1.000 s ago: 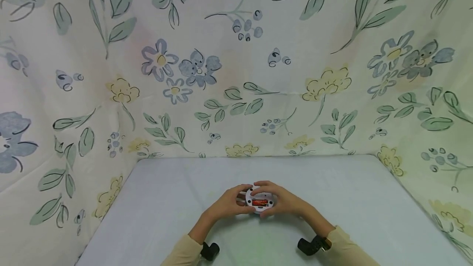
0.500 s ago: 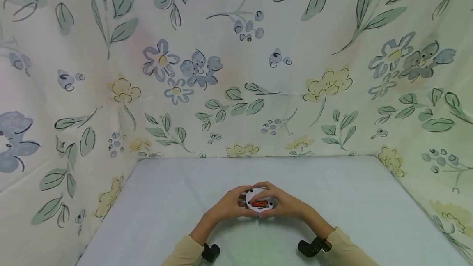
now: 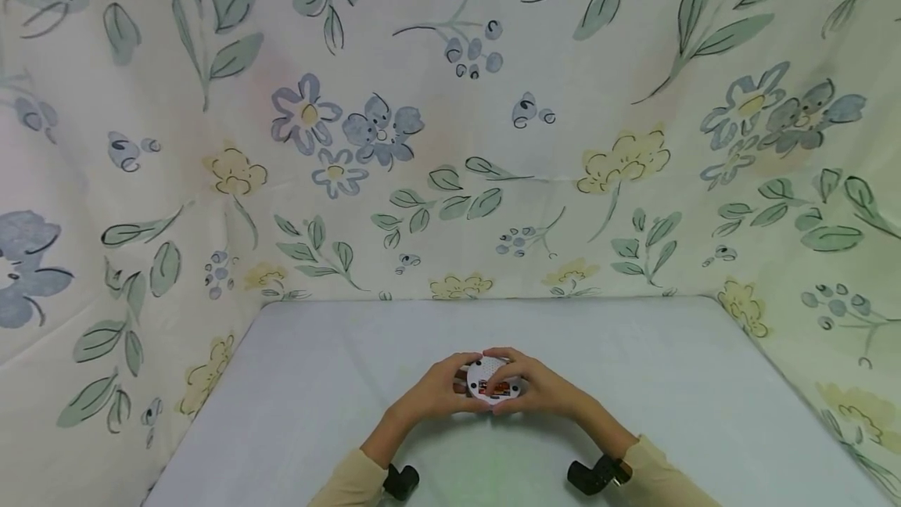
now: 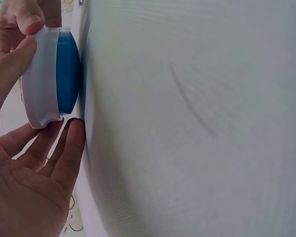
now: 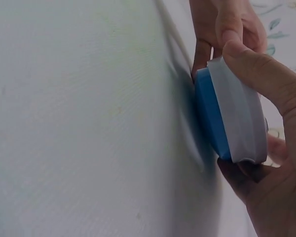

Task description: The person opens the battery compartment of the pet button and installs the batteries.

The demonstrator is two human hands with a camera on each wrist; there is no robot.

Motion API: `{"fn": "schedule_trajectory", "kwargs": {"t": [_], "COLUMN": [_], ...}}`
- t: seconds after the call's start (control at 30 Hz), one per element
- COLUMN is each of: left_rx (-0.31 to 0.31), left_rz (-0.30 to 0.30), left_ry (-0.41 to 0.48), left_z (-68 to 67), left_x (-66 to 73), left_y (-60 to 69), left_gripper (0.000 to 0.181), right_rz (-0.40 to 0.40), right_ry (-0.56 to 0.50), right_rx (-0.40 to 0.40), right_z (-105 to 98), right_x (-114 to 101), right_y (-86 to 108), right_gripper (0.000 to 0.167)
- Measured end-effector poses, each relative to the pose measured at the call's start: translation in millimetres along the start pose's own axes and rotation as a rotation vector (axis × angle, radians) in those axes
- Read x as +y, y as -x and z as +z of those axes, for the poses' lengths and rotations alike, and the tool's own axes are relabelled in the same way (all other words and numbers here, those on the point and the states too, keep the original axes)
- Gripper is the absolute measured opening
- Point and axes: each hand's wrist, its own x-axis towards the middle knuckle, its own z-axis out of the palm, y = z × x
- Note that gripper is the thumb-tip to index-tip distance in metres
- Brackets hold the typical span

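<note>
A round white battery-powered device (image 3: 484, 370) with a blue underside (image 4: 68, 74) is held between both hands just over the table. Its back faces up in the head view, showing small dotted holes, dark spots near the rim and an uncovered compartment with red batteries (image 3: 503, 389). My left hand (image 3: 439, 391) grips the left side, thumb at the near rim and fingers round the far side. Opposite it, my right hand (image 3: 540, 386) grips the right side, its index finger bent over the back onto the battery compartment. That finger partly hides the batteries.
A white-covered table (image 3: 338, 358) lies under the hands. Floral cloth (image 3: 450, 225) hangs at its back and both sides. Black wrist cameras are strapped on the left wrist (image 3: 402, 482) and the right wrist (image 3: 593, 475).
The right index finger has shifted down from the upper part of the back onto the batteries, covering part of them. Both hands keep their hold on the device, almost in place.
</note>
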Motion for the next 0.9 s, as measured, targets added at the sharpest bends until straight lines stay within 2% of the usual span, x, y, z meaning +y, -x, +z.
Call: {"fn": "schedule_trajectory", "kwargs": {"t": [0.1,0.2,0.37,0.5,0.73,0.9], "left_rx": [0.002,0.002,0.011,0.012,0.003,0.007], "left_rz": [0.002,0.002,-0.041,-0.078,-0.045,-0.057], "left_ry": [0.0,0.007,0.019,0.017,0.017,0.029], "left_z": [0.0,0.6,1.2,0.7,-0.6,-0.7], "left_x": [-0.2,-0.2,0.7,0.7,-0.8,1.5], "left_y": [0.2,0.1,-0.7,-1.2,-0.3,0.3], "left_gripper": [0.075,0.074,0.074,0.076,0.076,0.075], "right_rz": [0.007,0.048,0.116,0.123,0.14,0.156], "right_ry": [-0.005,-0.027,-0.083,-0.057,-0.005,0.013], "right_rx": [0.01,0.039,0.144,0.216,0.29,0.325], "right_z": [-0.2,-3.2,-16.8,-29.7,-46.3,-52.6], "right_x": [1.4,2.9,7.8,14.3,23.8,27.6], "right_y": [2.1,6.7,20.1,35.8,67.8,87.2], "right_gripper": [0.029,0.04,0.057,0.056,0.051,0.051]}}
